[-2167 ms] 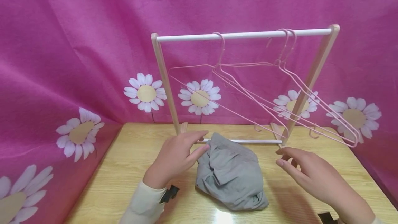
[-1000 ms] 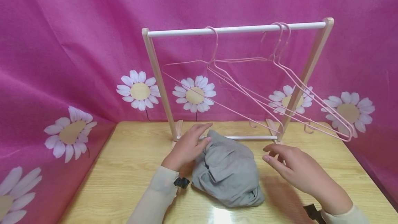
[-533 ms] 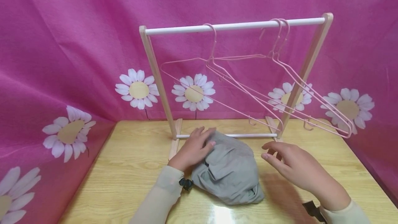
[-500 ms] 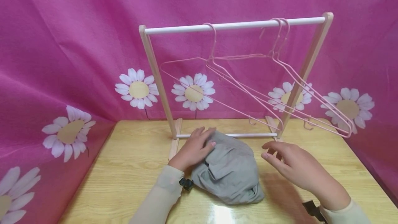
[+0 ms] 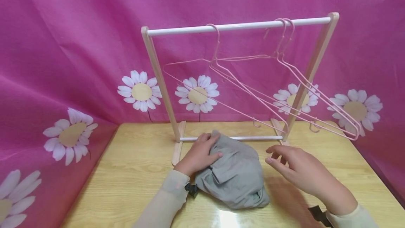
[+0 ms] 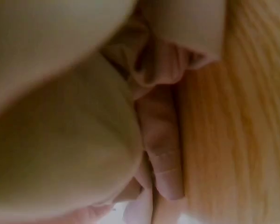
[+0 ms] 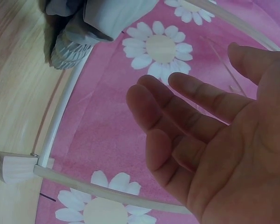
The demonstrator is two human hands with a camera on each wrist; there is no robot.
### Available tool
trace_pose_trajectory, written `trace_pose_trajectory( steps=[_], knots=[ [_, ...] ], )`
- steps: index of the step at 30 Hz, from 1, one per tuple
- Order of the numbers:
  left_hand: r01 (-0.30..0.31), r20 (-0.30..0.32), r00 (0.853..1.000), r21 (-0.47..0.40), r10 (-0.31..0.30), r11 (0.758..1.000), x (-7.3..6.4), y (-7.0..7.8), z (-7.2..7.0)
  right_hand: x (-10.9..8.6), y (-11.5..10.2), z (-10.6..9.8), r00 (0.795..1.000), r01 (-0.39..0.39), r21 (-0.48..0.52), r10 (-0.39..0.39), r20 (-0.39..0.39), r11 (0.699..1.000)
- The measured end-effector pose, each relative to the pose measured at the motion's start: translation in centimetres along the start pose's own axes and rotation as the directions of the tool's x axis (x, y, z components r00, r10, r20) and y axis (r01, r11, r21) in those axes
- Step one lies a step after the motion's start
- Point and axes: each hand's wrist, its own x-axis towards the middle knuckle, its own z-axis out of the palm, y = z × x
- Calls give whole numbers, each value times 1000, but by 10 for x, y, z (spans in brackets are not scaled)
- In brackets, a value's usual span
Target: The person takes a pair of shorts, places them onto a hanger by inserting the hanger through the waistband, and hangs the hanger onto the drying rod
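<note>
A crumpled grey garment [image 5: 235, 175] lies bunched on the wooden table in front of a small clothes rack. My left hand [image 5: 199, 156] is at its upper left edge, thumb on top and fingers over the far side, gripping the cloth. Close-up folds of the garment [image 6: 163, 135], one with stitching, fill the middle of the left wrist view. To the right of the garment and apart from it, my right hand [image 5: 300, 166] hovers with loosely bent fingers and holds nothing. A gathered, ribbed edge of the garment [image 7: 72, 51] shows in the right wrist view.
Behind the garment stands the rack, with wooden posts and a white top bar [image 5: 246, 26]. One pink wire hanger [image 5: 217, 41] hangs near the middle, two more hangers [image 5: 286, 65] further right. A pink daisy-print curtain [image 5: 95, 45] encloses the table [image 5: 126, 171].
My left hand has moved right and down from beside the garment, its fingers closing over the upper left edge. The right hand stays nearly still lately. The head view has shifted slightly.
</note>
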Motion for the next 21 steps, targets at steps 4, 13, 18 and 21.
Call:
trace_pose_trajectory(
  steps=[4,13,18,21],
  knots=[
    [-31,-69,997,-21,30,999,1,3,1,0,0,1,1000,11,-1,-11,-4,1000],
    [-102,-202,976,-121,77,987,2,18,-6,0,0,5,1000,17,-12,-17,-6,1000],
    [-126,-270,959,-131,87,983,-2,30,-12,0,-1,6,1000,20,-12,-20,1,1000],
    [-163,-311,943,-120,119,979,-6,39,-17,1,-2,7,1000,31,-10,-31,0,999]
  ],
)
